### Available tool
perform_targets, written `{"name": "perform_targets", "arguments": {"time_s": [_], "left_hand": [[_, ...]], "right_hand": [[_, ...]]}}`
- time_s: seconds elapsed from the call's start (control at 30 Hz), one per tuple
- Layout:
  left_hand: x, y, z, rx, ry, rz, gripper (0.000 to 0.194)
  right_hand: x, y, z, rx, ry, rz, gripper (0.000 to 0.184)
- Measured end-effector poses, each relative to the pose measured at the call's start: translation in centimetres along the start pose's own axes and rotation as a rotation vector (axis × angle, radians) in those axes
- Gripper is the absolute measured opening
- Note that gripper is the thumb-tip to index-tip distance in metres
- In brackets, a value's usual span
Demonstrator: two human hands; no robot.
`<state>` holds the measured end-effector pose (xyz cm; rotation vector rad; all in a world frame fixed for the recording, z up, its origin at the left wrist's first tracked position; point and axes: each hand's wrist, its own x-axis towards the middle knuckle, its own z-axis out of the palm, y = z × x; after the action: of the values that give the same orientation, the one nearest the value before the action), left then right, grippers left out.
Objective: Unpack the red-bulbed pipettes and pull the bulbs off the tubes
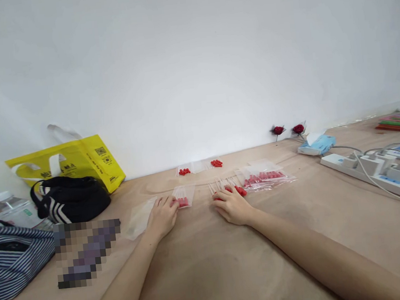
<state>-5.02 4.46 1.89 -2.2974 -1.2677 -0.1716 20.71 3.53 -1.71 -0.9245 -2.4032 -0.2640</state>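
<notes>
My left hand [163, 216] lies flat on the wooden table [211, 262], fingers stretched out, its fingertips on a small clear bag [184, 196] with red pieces inside. An empty clear bag [137, 218] lies just left of that hand. My right hand [231, 205] rests palm down with fingers slightly curled over loose red-tipped sticks [224, 185]. A stack of filled clear bags [266, 177] with red pieces sits just right of that hand. Two little heaps of red pieces [217, 163] lie farther back near the wall.
At the left stand a yellow carrier bag [77, 162], a black bag [71, 199], a striped bag [12, 262] and a water bottle [11, 208]. Power strips with cables [375, 171], a tissue pack [317, 144] and two red roses [288, 130] are at the right.
</notes>
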Motion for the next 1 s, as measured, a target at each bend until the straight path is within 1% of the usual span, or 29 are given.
{"name": "perform_targets", "arguments": {"time_s": [0.07, 0.13, 0.2, 0.27, 0.37, 0.43, 0.5, 0.57, 0.7, 0.9, 1.0], "left_hand": [[0.1, -0.2, 0.3, 0.011, 0.018, 0.065, 0.019], [0.2, 0.5, 0.3, -0.002, 0.053, 0.116, 0.02], [0.2, 2.1, -0.2, -0.037, 0.102, 0.141, 0.019], [0.0, 4.4, -1.0, -0.101, 0.149, 0.127, 0.018], [-0.4, 7.7, -2.0, -0.273, 0.193, 0.068, 0.019], [-0.8, 8.9, -2.4, -0.402, 0.207, 0.05, 0.018], [-1.2, 9.3, -2.5, -0.519, 0.214, 0.036, 0.014], [-1.7, 9.2, -2.4, -0.608, 0.219, 0.028, 0.01], [-2.2, 8.7, -2.1, -0.68, 0.219, -0.002, 0.017], [-1.8, 9.2, -1.8, -0.773, 0.153, -0.227, 0.011], [-1.6, 9.4, -1.6, -0.861, 0.126, -0.34, 0.01]], "right_hand": [[-0.9, -0.3, -0.2, 0.028, 0.035, -0.018, 0.018], [-2.1, -0.6, -0.6, 0.068, 0.063, -0.018, 0.016], [-3.2, -0.8, -1.1, 0.098, 0.071, -0.002, 0.014], [-4.1, -0.8, -1.5, 0.112, 0.061, 0.024, 0.013], [-4.8, -0.9, -2.0, 0.124, 0.038, 0.066, 0.012], [-4.8, -0.9, -2.1, 0.137, 0.026, 0.087, 0.011], [-4.7, -1.0, -2.2, 0.149, 0.018, 0.1, 0.011], [-4.5, -1.0, -2.2, 0.16, 0.011, 0.106, 0.011], [-4.5, -1.0, -2.2, 0.184, 0.017, 0.106, 0.01], [-4.4, -1.3, -1.9, 0.204, 0.066, 0.033, 0.013], [-4.1, -1.7, -1.7, 0.206, 0.122, -0.021, 0.018]]}}
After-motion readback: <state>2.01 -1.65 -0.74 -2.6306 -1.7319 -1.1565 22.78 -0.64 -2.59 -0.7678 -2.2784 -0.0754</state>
